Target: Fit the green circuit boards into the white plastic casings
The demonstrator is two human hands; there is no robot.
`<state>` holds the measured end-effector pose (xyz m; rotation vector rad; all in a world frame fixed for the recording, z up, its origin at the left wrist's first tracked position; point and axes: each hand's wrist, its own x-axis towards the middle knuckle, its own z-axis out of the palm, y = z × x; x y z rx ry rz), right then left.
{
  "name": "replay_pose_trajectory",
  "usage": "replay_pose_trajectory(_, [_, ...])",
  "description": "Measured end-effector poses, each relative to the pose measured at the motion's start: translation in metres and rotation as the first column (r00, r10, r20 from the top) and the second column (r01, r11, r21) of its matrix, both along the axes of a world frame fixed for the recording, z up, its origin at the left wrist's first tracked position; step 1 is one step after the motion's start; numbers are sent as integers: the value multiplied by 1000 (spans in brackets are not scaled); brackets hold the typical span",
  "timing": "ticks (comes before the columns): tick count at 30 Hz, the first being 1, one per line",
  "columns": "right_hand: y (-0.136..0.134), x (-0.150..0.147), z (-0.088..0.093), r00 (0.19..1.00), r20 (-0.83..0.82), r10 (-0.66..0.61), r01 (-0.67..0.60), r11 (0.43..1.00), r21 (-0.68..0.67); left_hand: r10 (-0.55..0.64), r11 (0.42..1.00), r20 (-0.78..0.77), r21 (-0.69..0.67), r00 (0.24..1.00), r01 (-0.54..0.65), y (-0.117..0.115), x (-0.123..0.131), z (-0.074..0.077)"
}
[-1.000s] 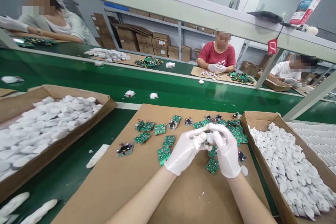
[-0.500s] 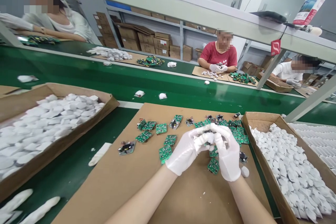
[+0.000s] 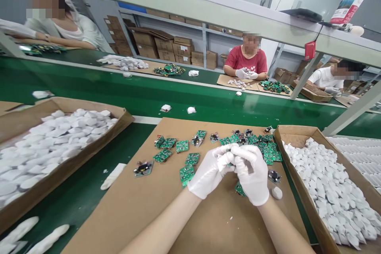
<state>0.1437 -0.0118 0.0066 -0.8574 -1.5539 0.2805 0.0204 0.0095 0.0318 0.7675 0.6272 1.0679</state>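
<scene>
Both my hands wear white gloves and meet above a brown cardboard sheet (image 3: 125,210). My left hand (image 3: 208,170) is closed, with its fingertips pinching a small circuit board (image 3: 230,164). My right hand (image 3: 253,174) presses its bent fingers and thumb against the same board from the other side. The gloves hide nearly all of that board. Green circuit boards (image 3: 182,146) lie scattered around and beyond my hands, some with their black components facing up. Beside my right wrist rests a round whitish lump (image 3: 276,193).
Cardboard trays of white wrapped pieces stand at left (image 3: 126,117) and right (image 3: 297,131). Across the green conveyor belt (image 3: 133,91), which carries several white-topped pieces, co-workers sit beneath a metal frame (image 3: 208,2). White finger-shaped pieces (image 3: 113,176) lie at left.
My right hand has shifted slightly left and closed in against my left fingers, covering more of the held board. White-topped pieces on the belt have moved right.
</scene>
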Motion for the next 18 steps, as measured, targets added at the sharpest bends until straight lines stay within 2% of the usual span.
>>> replay_pose_trajectory(4, [-4, 8, 1, 998, -69, 16, -20, 998, -57, -29, 1000, 28, 7, 999, 29, 2, -3, -2])
replay_pose_trajectory(9, [-3, 15, 10, 999, -12, -53, 53, 997, 55, -4, 1000, 27, -26, 1000, 5, 3, -6, -1])
replay_pose_trajectory(15, [0, 15, 16, 994, 112, -12, -11, 978, 210, -5, 1000, 11, 0, 1000, 5, 0, -4, 3])
replay_pose_trajectory(18, [-1, 12, 13, 990, 134, -48, 11, 964, 264, 10, 998, -39, 61, 999, -8, -3, -5, 4])
